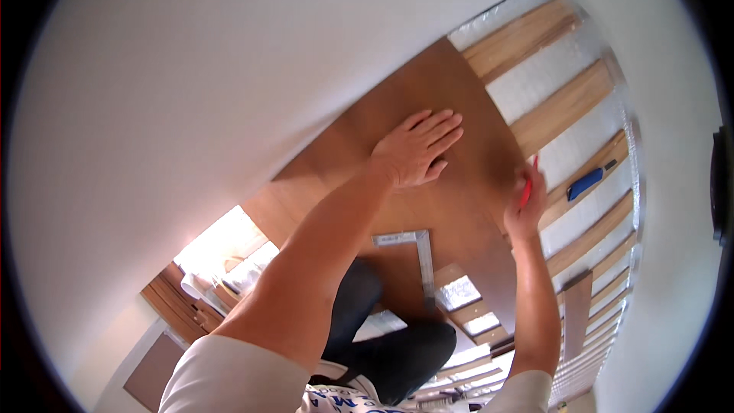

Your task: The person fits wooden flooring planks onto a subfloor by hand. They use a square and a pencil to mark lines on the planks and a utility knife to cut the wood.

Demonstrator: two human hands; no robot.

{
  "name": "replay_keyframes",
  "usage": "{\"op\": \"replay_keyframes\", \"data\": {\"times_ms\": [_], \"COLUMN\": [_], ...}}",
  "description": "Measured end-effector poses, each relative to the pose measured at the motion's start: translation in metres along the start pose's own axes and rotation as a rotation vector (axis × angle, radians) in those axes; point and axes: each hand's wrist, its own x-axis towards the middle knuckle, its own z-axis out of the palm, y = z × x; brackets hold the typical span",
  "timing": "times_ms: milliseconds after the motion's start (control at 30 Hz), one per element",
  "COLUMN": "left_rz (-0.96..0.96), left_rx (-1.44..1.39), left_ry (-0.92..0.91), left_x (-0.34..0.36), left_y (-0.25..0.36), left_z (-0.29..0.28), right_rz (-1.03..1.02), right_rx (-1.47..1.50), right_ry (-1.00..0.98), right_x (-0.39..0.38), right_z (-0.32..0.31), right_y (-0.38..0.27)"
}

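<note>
My left hand (420, 145) rests flat with fingers extended on a large brown wood board (428, 84), which lies along the white wall. My right hand (524, 203) grips a red tool (526, 191), perhaps a marker, at the board's right edge; its tip is small and hard to make out. A metal carpenter's square (420, 252) lies on the board between my arms, near my dark-trousered knees (413, 356).
Wooden battens (566, 103) run over silvery white underlay to the right, with a blue-handled tool (585, 183) on one. A narrower plank (575, 313) lies across battens at lower right. Stacked planks (164, 298) sit at lower left. White walls (191, 69) border the floor.
</note>
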Motion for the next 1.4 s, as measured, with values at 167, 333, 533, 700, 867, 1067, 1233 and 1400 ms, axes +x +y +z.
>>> {"op": "replay_keyframes", "data": {"times_ms": [167, 333, 533, 700, 867, 1067, 1233, 1400], "left_rz": [0.016, 0.052, 0.01, 0.028, 0.035, 0.022, 0.022, 0.018], "left_rx": [-0.023, -0.082, -0.018, -0.031, -0.04, -0.018, -0.023, -0.006], "left_ry": [0.089, 0.195, 0.1, 0.163, 0.226, 0.174, 0.185, 0.184], "left_x": [-0.004, 0.003, -0.002, 0.001, 0.002, 0.001, 0.001, 0.001], "left_y": [-0.003, -0.005, -0.007, -0.007, -0.006, -0.005, -0.005, -0.004], "left_z": [0.014, 0.014, 0.01, 0.013, 0.013, 0.014, 0.014, 0.012], "right_rz": [0.038, 0.104, -0.025, -0.067, -0.052, -0.08, -0.095, -0.111], "right_rx": [0.264, 0.175, 0.163, 0.13, 0.081, 0.096, 0.097, 0.097], "right_ry": [-0.165, -0.417, -0.365, -0.347, -0.409, -0.411, -0.393, -0.391], "right_x": [0.141, 0.198, 0.194, 0.195, 0.194, 0.192, 0.188, 0.189], "right_z": [0.059, 0.092, 0.117, 0.122, 0.124, 0.128, 0.129, 0.128], "right_y": [-0.082, -0.12, -0.112, -0.105, -0.106, -0.102, -0.101, -0.101]}}
